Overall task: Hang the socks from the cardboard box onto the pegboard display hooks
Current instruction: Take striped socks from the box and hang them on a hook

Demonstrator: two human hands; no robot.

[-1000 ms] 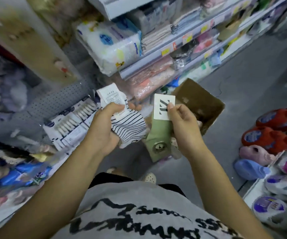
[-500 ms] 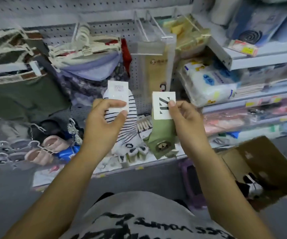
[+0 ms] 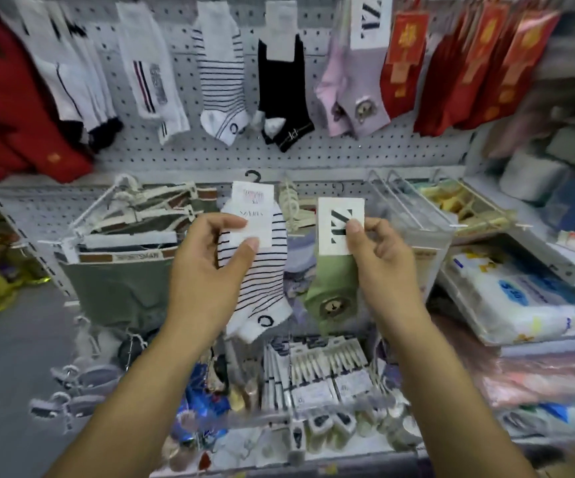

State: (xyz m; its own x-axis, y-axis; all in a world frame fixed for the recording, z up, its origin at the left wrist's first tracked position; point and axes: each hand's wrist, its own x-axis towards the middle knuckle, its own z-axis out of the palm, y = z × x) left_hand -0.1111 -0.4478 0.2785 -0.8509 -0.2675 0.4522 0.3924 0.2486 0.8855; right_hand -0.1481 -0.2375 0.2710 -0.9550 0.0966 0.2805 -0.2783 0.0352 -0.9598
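My left hand (image 3: 206, 270) pinches the white card of a black-and-white striped sock pair (image 3: 262, 284), whose small black hanger hook sticks up at the top. My right hand (image 3: 379, 257) pinches the white "TZ" card of a green sock pair (image 3: 331, 291) with a bear badge. Both pairs hang in front of me, below the pegboard (image 3: 210, 153). On its hooks above hang matching striped socks (image 3: 220, 81), black socks (image 3: 282, 94), and pink and lilac socks (image 3: 351, 94). The cardboard box is out of view.
Red socks (image 3: 458, 70) hang at the upper right and more red ones (image 3: 10, 108) at the upper left, with white sport socks (image 3: 148, 70) between. Folded olive garments on hangers (image 3: 124, 257) sit at mid-left. Tissue packs (image 3: 500, 305) fill the right shelves.
My view has swung from the box on the floor up to the pegboard. Both hands rose with their socks, which now hang straight below the cards.
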